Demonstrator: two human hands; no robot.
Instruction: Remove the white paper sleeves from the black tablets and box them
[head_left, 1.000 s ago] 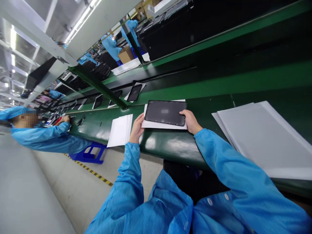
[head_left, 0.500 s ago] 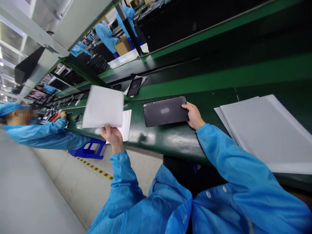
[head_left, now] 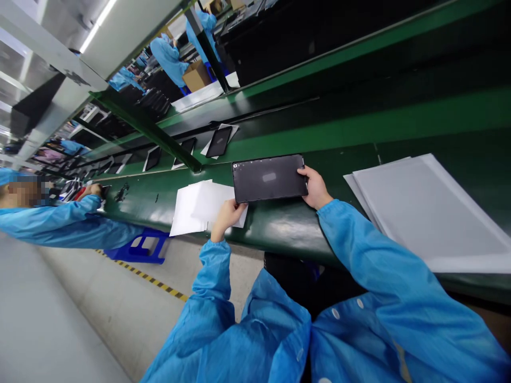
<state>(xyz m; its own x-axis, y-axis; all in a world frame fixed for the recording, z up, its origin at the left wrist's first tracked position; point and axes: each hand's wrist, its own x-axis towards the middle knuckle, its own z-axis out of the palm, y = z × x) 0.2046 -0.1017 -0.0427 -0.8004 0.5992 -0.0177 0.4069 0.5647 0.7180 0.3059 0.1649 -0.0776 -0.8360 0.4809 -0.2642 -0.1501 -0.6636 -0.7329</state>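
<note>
A dark flat tablet-like panel [head_left: 269, 181], with a pale rectangle at its middle and a small white-edged camera opening at one corner, is held slightly tilted over the bench. My right hand [head_left: 316, 189] grips its right edge, thumb on top. My left hand [head_left: 228, 217] is closed at the panel's lower left corner, its fingertips pinching there. White sheets [head_left: 187, 207] lie loosely overlapped on the bench just left of and under my left hand. One of them [head_left: 209, 199] reaches behind the fingers, and I cannot see whether they touch it.
A stack of large translucent white sheets [head_left: 435, 213] lies at right on the green bench [head_left: 271, 226]. More dark panels [head_left: 219, 142] on white sheets run along the far side. A green post [head_left: 147, 130] rises behind. A co-worker in blue [head_left: 72, 221] sits at left near a blue stool [head_left: 146, 247].
The white sheet my left hand was holding up has come down onto the others. My left hand has moved right to the panel's corner; my right hand keeps its grip.
</note>
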